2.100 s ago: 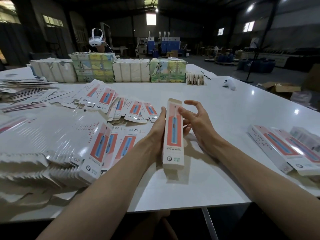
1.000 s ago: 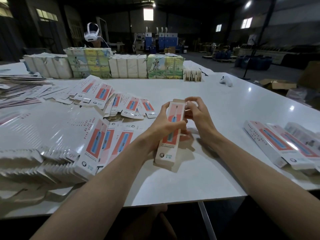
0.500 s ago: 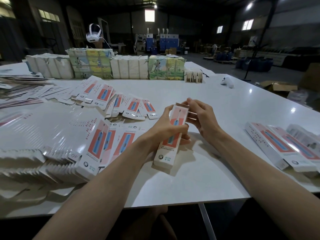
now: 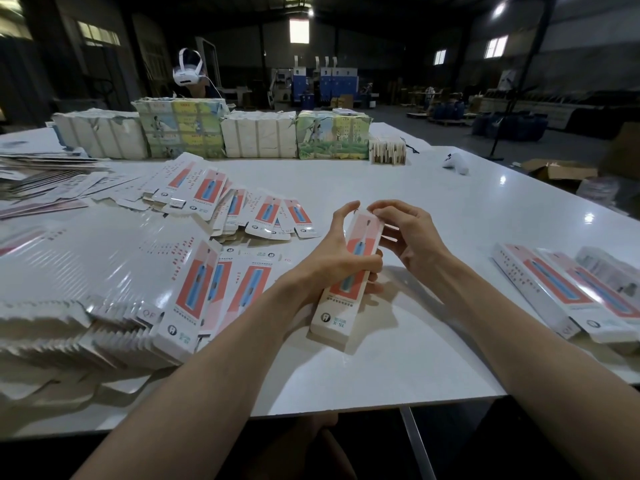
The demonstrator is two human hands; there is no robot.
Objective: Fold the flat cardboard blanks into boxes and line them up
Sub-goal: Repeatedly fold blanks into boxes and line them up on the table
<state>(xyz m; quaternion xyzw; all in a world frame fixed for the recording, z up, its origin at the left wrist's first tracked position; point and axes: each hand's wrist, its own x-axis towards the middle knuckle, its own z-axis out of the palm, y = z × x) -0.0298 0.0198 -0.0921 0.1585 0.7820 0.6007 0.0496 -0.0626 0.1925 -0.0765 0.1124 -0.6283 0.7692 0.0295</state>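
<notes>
Head cam: L hand (image 4: 332,261) wraps long white box (image 4: 346,306) w/ red-blue panel, tilted over table (image 4: 415,358) centre, insides hidden. R hand (image 4: 408,233) fingertips pinch its far end. Finished boxes (image 4: 568,292) lie at right.

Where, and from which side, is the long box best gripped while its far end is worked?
Round the middle of the box, from its left, as the left hand does: thumb across the printed face, fingers behind. It is long, slim and tilted far end up, so a mid-body hold should steady it and leave that end free for the right hand.
</notes>
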